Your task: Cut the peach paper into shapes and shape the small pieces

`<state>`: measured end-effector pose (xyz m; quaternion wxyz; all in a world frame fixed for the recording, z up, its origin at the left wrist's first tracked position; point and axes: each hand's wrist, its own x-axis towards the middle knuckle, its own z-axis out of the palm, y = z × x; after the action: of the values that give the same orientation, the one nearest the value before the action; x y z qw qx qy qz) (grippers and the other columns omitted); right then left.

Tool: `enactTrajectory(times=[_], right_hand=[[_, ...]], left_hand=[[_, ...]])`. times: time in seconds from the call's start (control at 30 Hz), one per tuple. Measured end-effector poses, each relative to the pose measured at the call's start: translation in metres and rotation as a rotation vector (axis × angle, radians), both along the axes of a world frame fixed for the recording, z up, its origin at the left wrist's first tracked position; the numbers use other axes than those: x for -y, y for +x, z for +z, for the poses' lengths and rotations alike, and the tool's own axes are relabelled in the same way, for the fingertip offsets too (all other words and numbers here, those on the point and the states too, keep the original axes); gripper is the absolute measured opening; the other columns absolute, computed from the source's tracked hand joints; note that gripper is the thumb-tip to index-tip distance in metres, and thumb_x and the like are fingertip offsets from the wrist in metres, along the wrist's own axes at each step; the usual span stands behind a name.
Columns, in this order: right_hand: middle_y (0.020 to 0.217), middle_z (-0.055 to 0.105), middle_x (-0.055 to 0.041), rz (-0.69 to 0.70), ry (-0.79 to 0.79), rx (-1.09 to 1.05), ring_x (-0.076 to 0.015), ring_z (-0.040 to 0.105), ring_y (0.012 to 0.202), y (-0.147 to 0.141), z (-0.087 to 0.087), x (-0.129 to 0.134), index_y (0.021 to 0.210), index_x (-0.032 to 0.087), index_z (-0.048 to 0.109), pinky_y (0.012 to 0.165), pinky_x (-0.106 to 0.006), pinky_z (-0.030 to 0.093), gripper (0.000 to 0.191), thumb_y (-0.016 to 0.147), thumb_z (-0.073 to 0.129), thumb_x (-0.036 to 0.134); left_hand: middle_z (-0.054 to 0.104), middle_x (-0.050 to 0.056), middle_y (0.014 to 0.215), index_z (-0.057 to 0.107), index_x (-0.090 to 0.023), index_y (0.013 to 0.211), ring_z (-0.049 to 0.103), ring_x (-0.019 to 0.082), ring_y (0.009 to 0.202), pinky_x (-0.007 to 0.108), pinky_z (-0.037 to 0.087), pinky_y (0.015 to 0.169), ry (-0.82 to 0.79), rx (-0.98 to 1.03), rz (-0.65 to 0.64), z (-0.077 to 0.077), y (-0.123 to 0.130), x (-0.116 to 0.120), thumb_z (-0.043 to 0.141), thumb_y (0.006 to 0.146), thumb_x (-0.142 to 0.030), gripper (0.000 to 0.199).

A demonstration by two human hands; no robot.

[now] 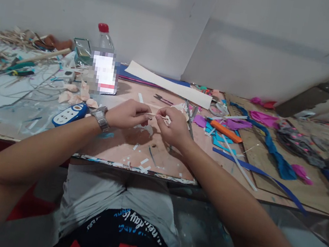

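Note:
Over the middle of the table, my left hand and my right hand nearly meet, their fingers pinched. Between the fingertips stretches a thin cream strip, maybe twisted paper; its ends are hidden by the fingers. My right hand also has a crumpled pale piece of it under the fingers. Below the hands a whitish scrap shows, and I cannot tell whether it hangs from the strip. Left of my left wrist lies a blue and white power strip, with peach crumpled pieces behind it.
Behind the hands stand a red-capped bottle and a lit phone. A long cream strip of card lies behind. To the right are an orange utility knife, a blue ribbon and coloured paper scraps; green-handled pliers lie left.

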<state>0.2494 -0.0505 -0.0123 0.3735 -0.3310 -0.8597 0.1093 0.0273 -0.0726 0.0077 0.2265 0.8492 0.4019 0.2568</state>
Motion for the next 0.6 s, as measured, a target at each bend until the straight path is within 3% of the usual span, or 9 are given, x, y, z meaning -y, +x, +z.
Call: enactTrajectory(times=[0.27,0.43,0.53,0.6], right_hand=[[0.079,0.067,-0.0049,-0.037,-0.034,-0.053,-0.0199,0.059,0.077,0.0014,0.0006,-0.0004,0.084,0.019,0.064,0.075,-0.033,0.041,0.013,0.090,0.056,0.028],[0.079,0.067,-0.0050,-0.068,-0.029,-0.081,-0.0206,0.059,0.078,0.0036,0.0014,-0.0018,0.082,0.020,0.063,0.075,-0.033,0.042,0.014,0.090,0.056,0.029],[0.078,0.066,-0.0047,-0.063,-0.034,-0.077,-0.0202,0.059,0.078,0.0036,0.0015,-0.0014,0.082,0.019,0.063,0.075,-0.033,0.041,0.015,0.091,0.056,0.029],[0.078,0.066,-0.0046,-0.061,-0.044,-0.064,-0.0201,0.059,0.077,0.0027,0.0011,-0.0007,0.081,0.019,0.063,0.075,-0.033,0.041,0.015,0.091,0.056,0.029]], left_hand=[[0.075,0.002,0.076,0.069,-0.016,0.080,0.067,0.015,0.068,0.025,0.046,0.067,-0.086,-0.071,0.055,0.0017,-0.0047,-0.0075,0.046,0.087,-0.015,0.024],[0.073,0.001,0.066,0.064,-0.018,0.075,0.068,0.016,0.058,0.024,0.046,0.055,-0.254,-0.069,0.165,0.0021,-0.0067,-0.0097,0.044,0.082,-0.015,0.021],[0.073,0.001,0.067,0.066,-0.018,0.078,0.066,0.017,0.058,0.025,0.044,0.054,-0.234,-0.061,0.196,0.0037,-0.0088,-0.0101,0.043,0.082,-0.016,0.024],[0.073,0.002,0.072,0.067,-0.017,0.079,0.066,0.017,0.064,0.026,0.045,0.060,-0.187,-0.055,0.137,0.0053,-0.0096,-0.0097,0.041,0.084,-0.018,0.027]])
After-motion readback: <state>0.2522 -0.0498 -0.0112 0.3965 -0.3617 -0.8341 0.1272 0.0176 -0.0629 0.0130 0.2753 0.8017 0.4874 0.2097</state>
